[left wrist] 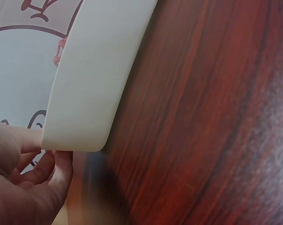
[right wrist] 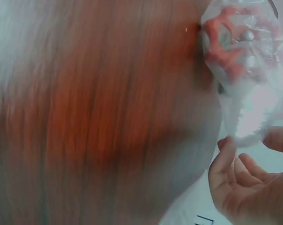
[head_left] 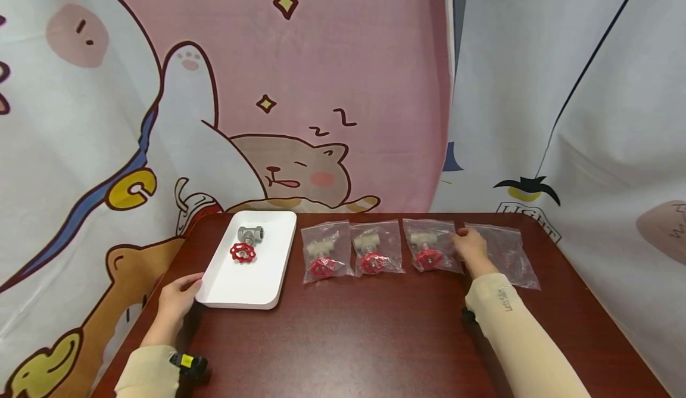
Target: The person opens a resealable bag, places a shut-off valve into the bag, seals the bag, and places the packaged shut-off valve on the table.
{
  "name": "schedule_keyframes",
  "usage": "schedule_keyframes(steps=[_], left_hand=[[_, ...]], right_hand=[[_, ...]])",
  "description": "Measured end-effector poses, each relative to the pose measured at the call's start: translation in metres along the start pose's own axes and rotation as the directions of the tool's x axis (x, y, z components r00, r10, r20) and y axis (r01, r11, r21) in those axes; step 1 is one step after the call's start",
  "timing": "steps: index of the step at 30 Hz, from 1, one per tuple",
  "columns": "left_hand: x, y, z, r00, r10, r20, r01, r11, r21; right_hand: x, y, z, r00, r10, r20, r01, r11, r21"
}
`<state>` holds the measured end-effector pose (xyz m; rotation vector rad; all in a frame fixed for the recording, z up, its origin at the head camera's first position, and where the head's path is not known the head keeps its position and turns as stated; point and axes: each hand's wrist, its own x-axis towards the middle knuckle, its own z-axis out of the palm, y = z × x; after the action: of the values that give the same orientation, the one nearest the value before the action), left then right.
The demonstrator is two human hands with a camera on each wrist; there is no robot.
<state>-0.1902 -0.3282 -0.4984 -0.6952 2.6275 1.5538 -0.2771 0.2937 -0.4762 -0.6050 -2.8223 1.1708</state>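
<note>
Behind the reddish-brown table (head_left: 343, 344) bearing bagged valves (head_left: 372, 263) hangs cartoon-printed cloth (head_left: 354, 46).

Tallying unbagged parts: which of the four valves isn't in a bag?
The valve on the white tray. The other three are each inside a clear bag.

"z" signs (head_left: 345, 118) on the pink curtain (head_left: 364, 58), "light" lettering (head_left: 527, 212) on the white curtain (head_left: 514, 88), illegible print (head_left: 505, 300) on the right sleeve (head_left: 527, 338)
</note>
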Motion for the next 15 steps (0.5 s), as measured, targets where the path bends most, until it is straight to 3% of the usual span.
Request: schedule_keyframes(steps=[7, 15], left_hand=[[0.001, 0.000, 0.000, 1.000, -0.006, 0.001, 0.006, 1.000, -0.005], [0.000, 0.000, 0.000, 1.000, -0.014, -0.007, 0.014, 1.000, 0.002]], right_hand=[[0.000, 0.010, -0.020, 0.990, -0.133, -0.054, 0.128, 0.987, -0.096], [0.000, 0.033, -0.047, 0.984, -0.140, -0.109, 0.126, 0.983, -0.130]])
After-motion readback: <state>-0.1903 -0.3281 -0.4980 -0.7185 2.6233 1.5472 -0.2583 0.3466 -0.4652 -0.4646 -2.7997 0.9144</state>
